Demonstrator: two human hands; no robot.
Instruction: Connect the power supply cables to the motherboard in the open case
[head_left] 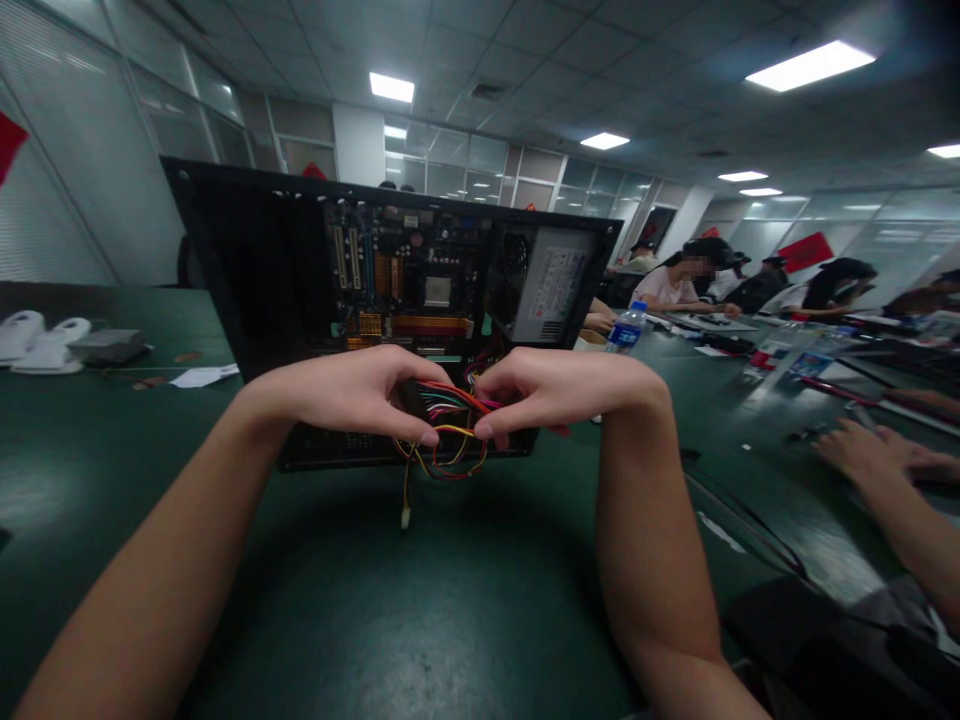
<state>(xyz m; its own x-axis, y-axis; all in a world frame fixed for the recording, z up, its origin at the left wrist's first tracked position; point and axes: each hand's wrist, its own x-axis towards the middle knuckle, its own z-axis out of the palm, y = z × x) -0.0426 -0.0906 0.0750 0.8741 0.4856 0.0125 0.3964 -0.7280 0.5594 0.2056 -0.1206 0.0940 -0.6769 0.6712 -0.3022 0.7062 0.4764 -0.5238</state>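
Observation:
A black computer case [255, 290] stands on the green table in front of me, its inside facing me. A bundle of coloured cables [454, 400] hangs out at its lower middle. My left hand [360, 395] pinches the bundle from the left, and my right hand [532, 390] grips it from the right. A small white connector [406, 518] dangles below on a yellow wire. Behind the hands I see the motherboard [412, 260] with a processor [438, 290]. The power supply [551, 290] sits in the case's upper right. The fingers hide part of the cables.
On the left of the green table [420, 620] lie white objects [56, 342], a grey box [111, 346] and a paper [204, 376]. Bottles [627, 328] stand to the right. Another person's hands [870, 445] work at the right edge; more people [682, 275] sit further back.

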